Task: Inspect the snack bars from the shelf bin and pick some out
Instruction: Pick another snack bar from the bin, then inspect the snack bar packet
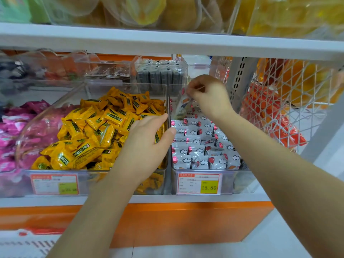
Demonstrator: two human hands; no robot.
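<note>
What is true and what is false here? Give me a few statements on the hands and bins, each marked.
1. The right hand pinches a pale packet above the cloud-print bin. True.
2. The left hand grips a yellow snack. False: its fingers are straight and hold nothing, over the wall between the two bins.
3. The cloud-print bin stands left of the yellow one. False: the yellow packets fill the bin to its left.
4. The price tag on the cloud-print bin reads 15.80. True.
5. Pink packets lie at the far left. True.
</note>
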